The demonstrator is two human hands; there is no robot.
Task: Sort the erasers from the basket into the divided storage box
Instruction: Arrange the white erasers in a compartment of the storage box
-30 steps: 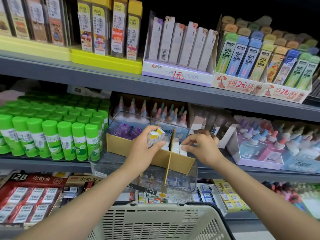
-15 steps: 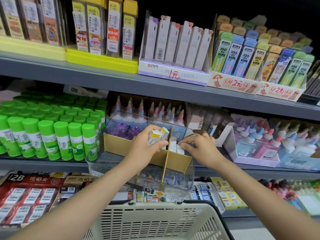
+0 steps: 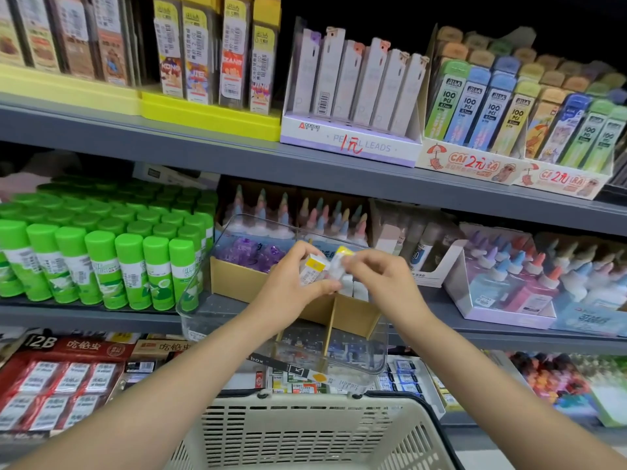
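A clear storage box (image 3: 203, 283) with tan cardboard dividers (image 3: 334, 315) stands on the middle shelf. Purple erasers (image 3: 249, 252) fill its left compartment and white erasers (image 3: 356, 288) stand in the right one. My left hand (image 3: 291, 286) holds white erasers with yellow ends (image 3: 314, 269) above the box. My right hand (image 3: 380, 283) pinches another yellow-ended eraser (image 3: 339, 266) right beside them. The beige basket (image 3: 305, 432) hangs below, its inside hidden from view.
Green glue sticks (image 3: 101, 262) crowd the shelf left of the box. Glue bottles in a display tray (image 3: 509, 286) stand to the right. Pencil lead packs (image 3: 356, 86) sit on the shelf above, eraser packs (image 3: 57, 378) on the shelf below.
My right hand has risen from the white erasers in the right compartment and closed on an eraser held in my left hand. My left hand stayed above the box.
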